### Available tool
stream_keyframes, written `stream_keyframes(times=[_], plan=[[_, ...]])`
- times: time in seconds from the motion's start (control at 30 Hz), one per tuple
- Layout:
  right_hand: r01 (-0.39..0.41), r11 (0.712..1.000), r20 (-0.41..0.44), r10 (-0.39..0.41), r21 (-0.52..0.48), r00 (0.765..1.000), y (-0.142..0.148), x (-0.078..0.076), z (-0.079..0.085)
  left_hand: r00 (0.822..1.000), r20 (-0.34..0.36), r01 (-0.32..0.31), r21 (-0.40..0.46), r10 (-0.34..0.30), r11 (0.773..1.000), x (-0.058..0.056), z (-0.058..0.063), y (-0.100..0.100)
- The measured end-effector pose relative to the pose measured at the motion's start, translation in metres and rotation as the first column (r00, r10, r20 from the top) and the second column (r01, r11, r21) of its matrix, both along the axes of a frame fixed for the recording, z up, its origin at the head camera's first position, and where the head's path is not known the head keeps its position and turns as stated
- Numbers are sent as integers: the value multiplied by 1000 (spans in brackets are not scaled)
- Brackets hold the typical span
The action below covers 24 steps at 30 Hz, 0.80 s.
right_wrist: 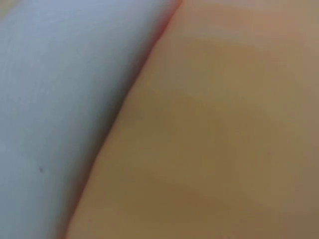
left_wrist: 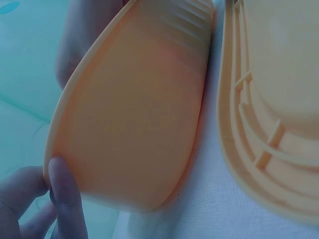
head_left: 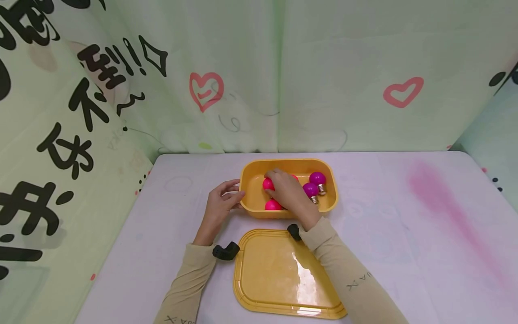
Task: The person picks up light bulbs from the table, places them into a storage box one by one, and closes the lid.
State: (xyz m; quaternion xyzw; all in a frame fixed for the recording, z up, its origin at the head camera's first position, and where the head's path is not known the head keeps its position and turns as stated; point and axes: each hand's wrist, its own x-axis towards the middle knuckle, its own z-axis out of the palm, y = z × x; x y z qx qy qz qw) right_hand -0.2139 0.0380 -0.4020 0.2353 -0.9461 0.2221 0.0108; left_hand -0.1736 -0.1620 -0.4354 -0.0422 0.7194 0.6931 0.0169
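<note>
A yellow plastic box (head_left: 251,198) holds several small round-headed bulbs. Purple bulbs (head_left: 317,178) with metallic screw bases lie in its right part. Pink ones, such as the pink bulb (head_left: 273,205) by the front wall, lie on the left, their bases hidden. My right hand (head_left: 287,189) reaches inside over the front wall, its thumb and fingers curled about another pink bulb (head_left: 267,183). At the box's left end my left hand (head_left: 222,200) touches the rim with loosely bent fingers. In the left wrist view, the thumb (left_wrist: 66,194) lies against the outer wall.
A flat yellow lid (head_left: 279,270) lies in front of the box, partly under my right forearm. Both stand on a pale table (head_left: 404,252) with a pink smear at right. Curtains with drawings (head_left: 336,58) hang behind and at left. The right wrist view is blurred.
</note>
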Motion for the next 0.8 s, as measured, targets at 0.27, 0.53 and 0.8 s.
stream_keyframes(times=[0.27, 0.53, 0.8], plan=[[-17, 999, -29, 17, 29, 999, 0, 2, 1, 1000, 0, 0, -4, 0, 1000, 0, -1, 0], [-35, 999, -69, 37, 27, 997, 3, 8, 6, 1000, -10, 4, -5, -4, 1000, 0, 1, 1], [-44, 999, -65, 45, 17, 997, 8, 16, 18, 1000, 12, -6, -19, 7, 1000, 1, 2, 1]])
